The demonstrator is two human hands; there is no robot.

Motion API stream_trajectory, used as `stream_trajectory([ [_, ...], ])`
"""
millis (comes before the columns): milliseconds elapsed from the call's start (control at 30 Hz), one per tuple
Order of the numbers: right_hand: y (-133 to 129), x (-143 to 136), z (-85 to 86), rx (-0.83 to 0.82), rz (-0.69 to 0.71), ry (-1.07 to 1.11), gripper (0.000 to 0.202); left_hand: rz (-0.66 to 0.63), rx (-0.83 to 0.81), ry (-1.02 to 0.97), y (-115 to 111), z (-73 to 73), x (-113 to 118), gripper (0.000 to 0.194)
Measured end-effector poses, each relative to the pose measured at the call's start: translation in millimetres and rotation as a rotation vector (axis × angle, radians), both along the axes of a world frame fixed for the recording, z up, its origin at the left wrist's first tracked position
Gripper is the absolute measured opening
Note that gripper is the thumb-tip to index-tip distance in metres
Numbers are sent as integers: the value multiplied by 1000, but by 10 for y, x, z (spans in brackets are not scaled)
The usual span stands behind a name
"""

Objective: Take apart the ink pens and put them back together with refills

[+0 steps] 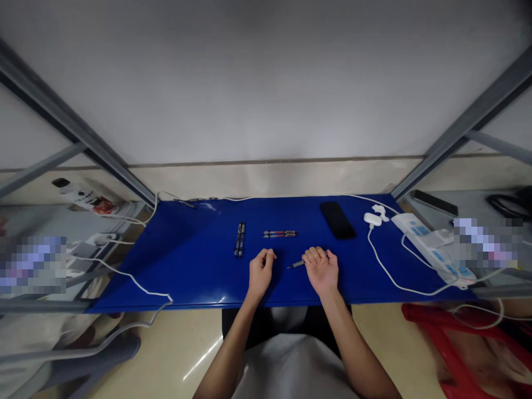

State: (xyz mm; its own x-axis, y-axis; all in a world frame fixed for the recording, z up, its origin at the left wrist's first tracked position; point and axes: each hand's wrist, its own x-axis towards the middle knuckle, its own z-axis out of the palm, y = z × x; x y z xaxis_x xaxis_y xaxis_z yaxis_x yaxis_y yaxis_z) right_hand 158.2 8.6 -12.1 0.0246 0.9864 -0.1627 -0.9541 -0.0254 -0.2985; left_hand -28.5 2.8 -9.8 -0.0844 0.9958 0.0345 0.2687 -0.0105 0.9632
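My left hand (261,270) is curled closed above the front part of the blue desk (187,277), thumb against the fingers; whatever it may hold is too small to make out. To its right, my right hand (323,268) is turned palm up with its fingers curled around a grey pen (297,264), whose tip points left toward my left hand. Two dark pens (240,239) lie side by side, pointing away from me, beyond my left hand. Another pair of pens (280,234), with red and blue parts, lies crosswise beyond the space between my hands.
A black phone (338,220) lies beyond my right hand. White earphone case (372,219), cable and power strip (432,249) occupy the right side. A bottle (89,198) stands on the left neighbouring desk. Metal posts flank the desk, with a wall behind.
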Motion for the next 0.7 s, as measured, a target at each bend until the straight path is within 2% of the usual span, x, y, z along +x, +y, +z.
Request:
stream_trajectory([
  [233,-6,1,2,-14,16,65,33,0,5,4,0,27,5,42],
  [700,-5,-9,13,-5,28,57,32,-7,-4,38,-4,51,3,40],
])
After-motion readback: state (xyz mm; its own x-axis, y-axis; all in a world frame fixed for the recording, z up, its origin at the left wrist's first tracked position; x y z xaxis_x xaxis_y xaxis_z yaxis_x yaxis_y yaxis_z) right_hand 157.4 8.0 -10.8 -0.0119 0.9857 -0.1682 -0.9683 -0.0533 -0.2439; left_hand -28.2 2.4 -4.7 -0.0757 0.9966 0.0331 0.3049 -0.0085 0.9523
